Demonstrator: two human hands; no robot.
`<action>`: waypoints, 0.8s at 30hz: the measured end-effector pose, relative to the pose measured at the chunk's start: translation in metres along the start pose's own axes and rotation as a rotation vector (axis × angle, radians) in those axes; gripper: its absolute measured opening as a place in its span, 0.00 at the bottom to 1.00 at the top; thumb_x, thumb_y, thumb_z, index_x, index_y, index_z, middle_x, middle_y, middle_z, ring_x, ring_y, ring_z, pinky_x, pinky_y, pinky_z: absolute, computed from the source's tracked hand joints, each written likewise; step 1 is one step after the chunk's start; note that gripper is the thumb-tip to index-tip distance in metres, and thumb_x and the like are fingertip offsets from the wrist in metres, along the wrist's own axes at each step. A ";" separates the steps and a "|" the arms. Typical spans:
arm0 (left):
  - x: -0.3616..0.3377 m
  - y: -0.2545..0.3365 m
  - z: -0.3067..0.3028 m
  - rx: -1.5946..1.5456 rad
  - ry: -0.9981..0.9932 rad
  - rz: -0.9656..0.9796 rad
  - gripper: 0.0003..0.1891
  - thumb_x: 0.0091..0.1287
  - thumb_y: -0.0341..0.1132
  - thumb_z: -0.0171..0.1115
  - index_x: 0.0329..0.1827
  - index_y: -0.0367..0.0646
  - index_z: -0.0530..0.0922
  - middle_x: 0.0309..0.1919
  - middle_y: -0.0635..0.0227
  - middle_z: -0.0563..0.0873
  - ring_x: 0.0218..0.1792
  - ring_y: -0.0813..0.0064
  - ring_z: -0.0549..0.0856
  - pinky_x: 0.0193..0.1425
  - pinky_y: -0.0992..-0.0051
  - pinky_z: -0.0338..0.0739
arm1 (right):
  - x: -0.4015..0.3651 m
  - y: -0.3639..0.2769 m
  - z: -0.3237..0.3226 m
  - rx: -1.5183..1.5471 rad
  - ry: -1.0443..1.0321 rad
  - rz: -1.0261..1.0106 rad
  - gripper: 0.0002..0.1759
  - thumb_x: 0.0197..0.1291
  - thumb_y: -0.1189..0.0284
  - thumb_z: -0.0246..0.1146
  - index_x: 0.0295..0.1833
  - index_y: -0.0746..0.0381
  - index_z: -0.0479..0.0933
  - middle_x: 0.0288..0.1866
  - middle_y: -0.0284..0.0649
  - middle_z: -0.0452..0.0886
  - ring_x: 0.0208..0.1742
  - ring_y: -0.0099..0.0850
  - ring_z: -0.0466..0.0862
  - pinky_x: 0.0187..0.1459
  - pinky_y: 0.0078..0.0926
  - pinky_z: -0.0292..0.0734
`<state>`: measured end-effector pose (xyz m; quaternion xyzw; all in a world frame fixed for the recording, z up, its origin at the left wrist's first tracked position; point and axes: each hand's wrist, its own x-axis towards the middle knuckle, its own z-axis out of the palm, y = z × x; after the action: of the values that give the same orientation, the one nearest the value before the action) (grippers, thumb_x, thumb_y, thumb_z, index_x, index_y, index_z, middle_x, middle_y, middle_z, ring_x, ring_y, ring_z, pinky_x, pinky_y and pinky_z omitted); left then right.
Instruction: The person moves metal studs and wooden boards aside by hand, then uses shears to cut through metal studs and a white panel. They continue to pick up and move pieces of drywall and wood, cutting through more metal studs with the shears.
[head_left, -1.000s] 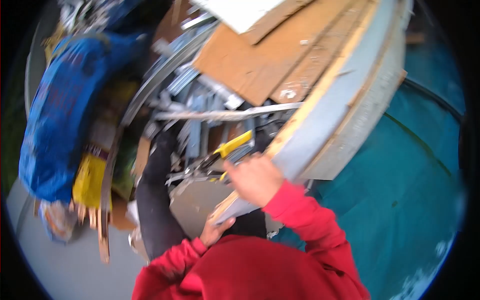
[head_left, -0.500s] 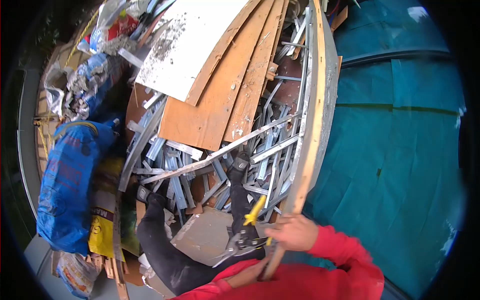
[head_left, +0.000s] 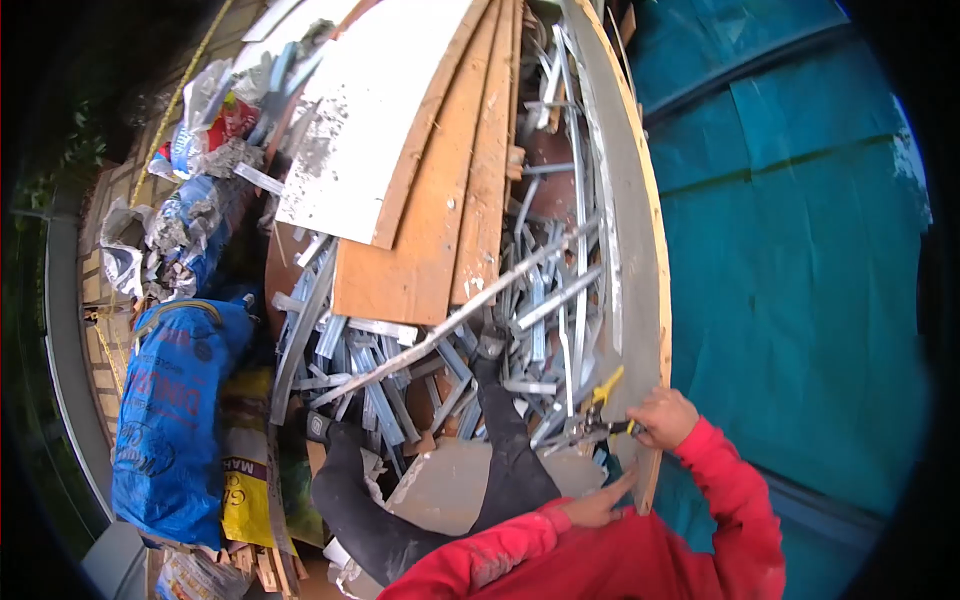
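My right hand (head_left: 668,418) is closed at the wooden edge of a long grey panel (head_left: 634,240), with tin snips (head_left: 590,425) in its fingers. One yellow handle of the snips sticks up and apart from the other; their metal jaws point left, above the legs. Lower down, my left hand (head_left: 598,505) has its fingers stretched out against the panel's near end, holding nothing that I can see. The panel stands on edge along the right, its near end by the red top.
Metal channel offcuts (head_left: 375,395) lie in a heap around the feet. Brown plywood strips (head_left: 400,275) and a dirty white board (head_left: 350,130) cover the far part. Blue rubble sacks (head_left: 180,420) line the left. A teal sheeted surface (head_left: 790,270) borders the right.
The right hand, with the snips, has moved up and right along with the panel, whose near end has swung right. The left hand has come into clearer view at the panel. The camera view has shifted.
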<state>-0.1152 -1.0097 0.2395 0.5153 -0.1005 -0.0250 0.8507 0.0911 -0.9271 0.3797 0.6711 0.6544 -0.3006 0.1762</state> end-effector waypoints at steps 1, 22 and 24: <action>-0.004 0.005 -0.003 -0.051 0.006 -0.030 0.48 0.60 0.28 0.59 0.76 0.38 0.35 0.76 0.48 0.35 0.77 0.57 0.41 0.77 0.69 0.44 | 0.002 -0.004 0.003 0.002 0.025 0.011 0.19 0.38 0.66 0.69 0.40 0.55 0.76 0.24 0.37 0.77 0.32 0.39 0.80 0.39 0.36 0.74; -0.106 0.083 -0.074 -0.068 0.496 -0.557 0.25 0.69 0.37 0.57 0.67 0.35 0.67 0.64 0.51 0.73 0.68 0.63 0.70 0.71 0.69 0.60 | 0.066 -0.034 0.010 0.124 -0.006 -0.152 0.16 0.42 0.69 0.68 0.40 0.56 0.75 0.24 0.38 0.76 0.33 0.37 0.81 0.45 0.34 0.74; -0.077 0.056 -0.062 0.340 0.581 -0.175 0.28 0.68 0.38 0.58 0.69 0.37 0.64 0.67 0.48 0.68 0.70 0.60 0.66 0.71 0.68 0.60 | 0.060 -0.030 0.018 0.118 -0.006 -0.137 0.18 0.40 0.69 0.68 0.40 0.55 0.75 0.25 0.37 0.76 0.34 0.37 0.81 0.47 0.35 0.74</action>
<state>-0.1817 -0.9180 0.2497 0.6421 0.1877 0.0669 0.7403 0.0565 -0.8890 0.3327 0.6330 0.6795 -0.3518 0.1173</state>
